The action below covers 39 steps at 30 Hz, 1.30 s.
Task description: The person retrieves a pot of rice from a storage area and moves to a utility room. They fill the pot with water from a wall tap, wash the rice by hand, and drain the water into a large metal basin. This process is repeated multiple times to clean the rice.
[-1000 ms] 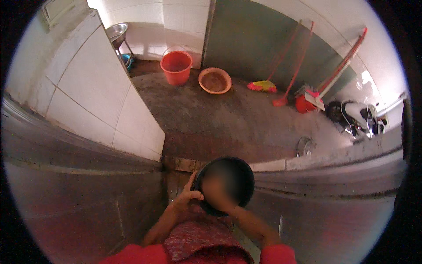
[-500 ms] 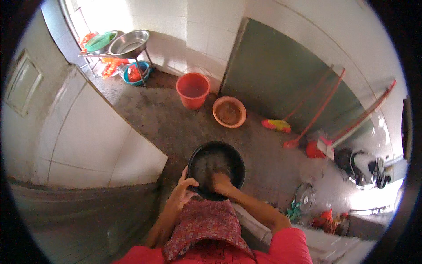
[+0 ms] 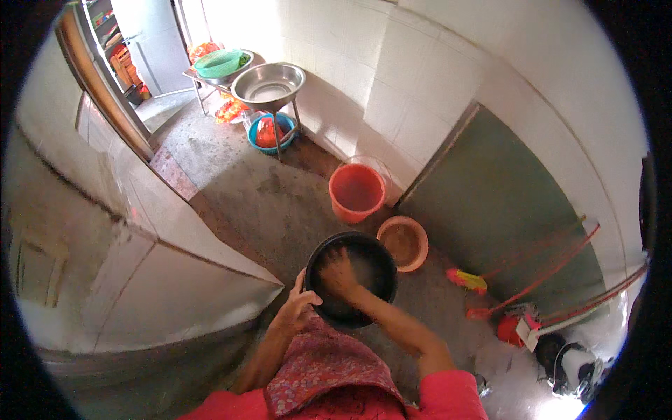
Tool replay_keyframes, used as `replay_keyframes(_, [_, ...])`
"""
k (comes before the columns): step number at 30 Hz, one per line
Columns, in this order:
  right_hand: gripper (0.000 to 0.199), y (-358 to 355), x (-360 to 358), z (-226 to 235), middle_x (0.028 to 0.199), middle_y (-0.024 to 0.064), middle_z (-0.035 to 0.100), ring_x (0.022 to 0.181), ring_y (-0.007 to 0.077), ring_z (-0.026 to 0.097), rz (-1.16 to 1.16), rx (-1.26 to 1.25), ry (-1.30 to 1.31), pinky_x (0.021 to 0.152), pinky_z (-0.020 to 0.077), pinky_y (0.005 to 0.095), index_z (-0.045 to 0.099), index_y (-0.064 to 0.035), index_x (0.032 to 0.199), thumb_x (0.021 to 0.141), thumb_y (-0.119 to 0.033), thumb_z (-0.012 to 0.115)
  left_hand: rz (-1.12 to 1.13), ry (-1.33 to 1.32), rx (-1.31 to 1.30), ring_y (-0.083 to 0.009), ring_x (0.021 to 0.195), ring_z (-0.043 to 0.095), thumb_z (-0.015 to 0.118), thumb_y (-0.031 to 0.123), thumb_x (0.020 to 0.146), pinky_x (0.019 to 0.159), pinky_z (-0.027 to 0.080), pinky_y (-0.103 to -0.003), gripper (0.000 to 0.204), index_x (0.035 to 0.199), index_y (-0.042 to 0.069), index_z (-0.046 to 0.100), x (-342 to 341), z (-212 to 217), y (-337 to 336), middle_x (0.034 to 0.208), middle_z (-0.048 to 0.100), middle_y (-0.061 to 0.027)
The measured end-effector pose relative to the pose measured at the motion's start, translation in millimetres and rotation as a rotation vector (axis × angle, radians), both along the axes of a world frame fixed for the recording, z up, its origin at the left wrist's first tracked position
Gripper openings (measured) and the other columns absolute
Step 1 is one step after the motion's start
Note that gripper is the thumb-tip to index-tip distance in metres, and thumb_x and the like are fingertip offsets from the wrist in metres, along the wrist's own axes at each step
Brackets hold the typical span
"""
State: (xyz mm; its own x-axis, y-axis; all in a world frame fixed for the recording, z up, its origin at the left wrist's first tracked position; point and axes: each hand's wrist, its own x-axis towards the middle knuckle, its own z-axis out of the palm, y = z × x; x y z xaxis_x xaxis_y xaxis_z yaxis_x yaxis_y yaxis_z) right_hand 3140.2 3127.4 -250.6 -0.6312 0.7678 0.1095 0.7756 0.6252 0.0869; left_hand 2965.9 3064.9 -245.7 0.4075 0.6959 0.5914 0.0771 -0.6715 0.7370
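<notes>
A round black basin (image 3: 381,269) is held in front of my body, just above the patterned red apron (image 3: 325,364). My left hand (image 3: 302,302) is closed on its left rim, with the thumb over the edge. Inside the basin is my right hand (image 3: 341,278), reaching down toward the left part of the bottom. Its fingers look stretched out and apart, though motion smears them. I cannot make out what lies in the dark bottom under that hand.
Ahead stand a red bucket (image 3: 357,192) and an orange basin (image 3: 404,243). A steel basin (image 3: 269,85) sits on a stand, with a blue basin (image 3: 260,143) below. A tiled partition (image 3: 203,280) juts in at left; a broom (image 3: 467,280) leans against the green panel (image 3: 511,203).
My right hand has moved left and farther in within the black basin. My left hand keeps its hold on the rim. The view has swung left, bringing a doorway into sight.
</notes>
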Motion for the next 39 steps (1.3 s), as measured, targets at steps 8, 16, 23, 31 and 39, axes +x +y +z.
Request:
replay_keyframes(8, [0.037, 115.7, 24.7, 22.2, 0.109, 0.0224, 0.064, 0.105, 0.0394, 0.058, -0.278, -0.533, 0.180, 0.093, 0.0436, 0.0560, 0.069, -0.0061, 0.108, 0.077, -0.026, 0.066, 0.110, -0.236, -0.209, -0.0399, 0.123, 0.045, 0.076, -0.007, 0.058, 0.103, 0.034, -0.054, 0.060, 0.109, 0.015, 0.053, -0.4, 35.0, 123.3, 0.109, 0.057, -0.0133])
replay_keyframes(16, [0.022, 203.1, -3.2, -39.4, 0.094, 0.0271, 0.066, 0.090, 0.0477, 0.063, 0.029, -1.051, 0.463, 0.074, 0.0514, 0.0512, 0.067, 0.0020, 0.092, 0.075, -0.010, 0.063, 0.205, -0.970, -1.368, -0.0275, 0.118, 0.046, 0.060, -0.001, 0.066, 0.098, 0.042, -0.039, 0.075, 0.138, 0.010, 0.041, 6.1, 63.0, 217.5, 0.122, 0.052, -0.0095])
replay_keyframes(23, [0.021, 334.9, -82.2, 28.0, 0.095, 0.0134, 0.070, 0.093, 0.0323, 0.066, 0.282, -0.413, 0.049, 0.081, 0.0519, 0.0491, 0.073, -0.0098, 0.085, 0.078, -0.026, 0.062, 0.347, -1.064, -1.166, -0.0220, 0.108, 0.048, 0.054, 0.001, 0.069, 0.093, 0.045, -0.034, 0.085, 0.149, 0.010, 0.028, -2.6, 60.6, 296.5, 0.123, 0.049, -0.0076])
replay_keyframes(31, [0.037, 485.8, -116.3, 44.5, 0.114, 0.0186, 0.062, 0.118, 0.0379, 0.051, 0.282, -0.440, -0.168, 0.096, 0.0391, 0.0573, 0.071, -0.0099, 0.108, 0.078, -0.030, 0.067, 0.581, -1.047, -0.801, -0.0156, 0.093, 0.052, 0.055, 0.004, 0.073, 0.086, 0.048, -0.035, 0.060, 0.131, 0.013, 0.043, -38.3, 38.2, 387.1, 0.102, 0.051, -0.0022])
replay_keyframes(39, [0.026, 563.1, -225.8, 32.1, 0.109, 0.0260, 0.064, 0.101, 0.0426, 0.062, 0.486, -1.060, -0.162, 0.086, 0.0497, 0.0486, 0.066, 0.0016, 0.101, 0.081, -0.013, 0.058, 0.751, -1.441, -1.037, -0.0154, 0.072, 0.055, 0.056, 0.007, 0.072, 0.064, 0.051, -0.027, 0.055, 0.126, 0.013, 0.046, -144.4, 57.0, 480.4, 0.091, 0.052, -0.0030])
